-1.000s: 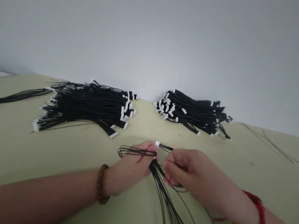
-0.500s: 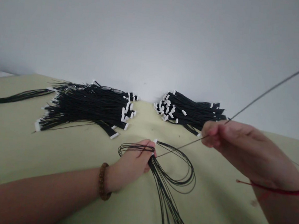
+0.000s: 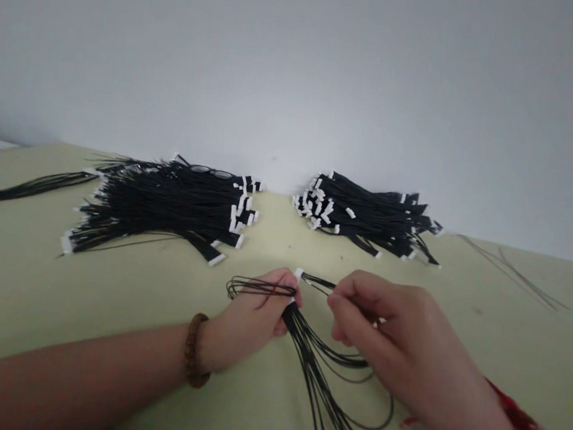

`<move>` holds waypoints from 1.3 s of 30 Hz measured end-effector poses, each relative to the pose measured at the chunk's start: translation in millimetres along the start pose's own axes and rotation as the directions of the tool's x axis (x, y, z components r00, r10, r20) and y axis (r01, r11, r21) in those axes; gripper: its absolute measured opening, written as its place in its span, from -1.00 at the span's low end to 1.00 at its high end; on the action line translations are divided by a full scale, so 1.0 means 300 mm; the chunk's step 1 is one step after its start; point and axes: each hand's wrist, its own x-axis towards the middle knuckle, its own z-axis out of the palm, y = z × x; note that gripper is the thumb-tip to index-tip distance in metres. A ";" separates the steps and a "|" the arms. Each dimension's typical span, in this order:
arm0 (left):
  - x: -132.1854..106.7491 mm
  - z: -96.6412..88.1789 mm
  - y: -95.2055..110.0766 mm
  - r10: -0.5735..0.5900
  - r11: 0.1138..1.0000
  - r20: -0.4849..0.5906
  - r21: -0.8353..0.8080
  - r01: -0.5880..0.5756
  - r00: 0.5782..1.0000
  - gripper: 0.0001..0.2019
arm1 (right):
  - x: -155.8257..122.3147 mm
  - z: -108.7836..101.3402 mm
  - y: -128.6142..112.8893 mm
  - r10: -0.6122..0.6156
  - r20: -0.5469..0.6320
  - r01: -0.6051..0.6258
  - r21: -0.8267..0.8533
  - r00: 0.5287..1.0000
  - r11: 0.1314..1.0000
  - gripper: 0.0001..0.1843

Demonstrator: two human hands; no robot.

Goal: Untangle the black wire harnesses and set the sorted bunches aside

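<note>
My left hand is closed around a bundle of thin black wires at its white connectors. One white connector sticks up past the fingertips, and a second one shows lower, at the thumb. A loop of wires lies over the back of this hand, while loose lengths hang down toward the front. To the right, my right hand is closed in a pinch on a black wire a short way from the upper connector. Its fingers partly hide the wire loop beyond.
A large pile of black wire harnesses with white connectors lies at the back left. Another such pile sits at the back right against the pale wall. Loose thin wires lie on the yellowish tabletop at right.
My right hand has come down and left, close to the connector. The long wire that stretched from the bundle through it to the upper right no longer shows there. My left hand stays in place.
</note>
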 end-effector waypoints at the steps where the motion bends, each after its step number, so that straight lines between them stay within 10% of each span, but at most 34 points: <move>1: -0.004 0.001 0.003 0.003 1.000 0.012 -0.003 -0.003 1.000 -0.76 | -0.004 0.012 0.000 -0.031 -0.022 0.029 -0.085 0.999 0.996 -0.77; 39: -0.028 -0.011 0.033 0.224 0.839 0.067 0.494 -0.227 0.972 -0.68 | -0.015 0.035 0.006 -0.105 -0.088 0.069 -0.342 0.991 0.937 -0.74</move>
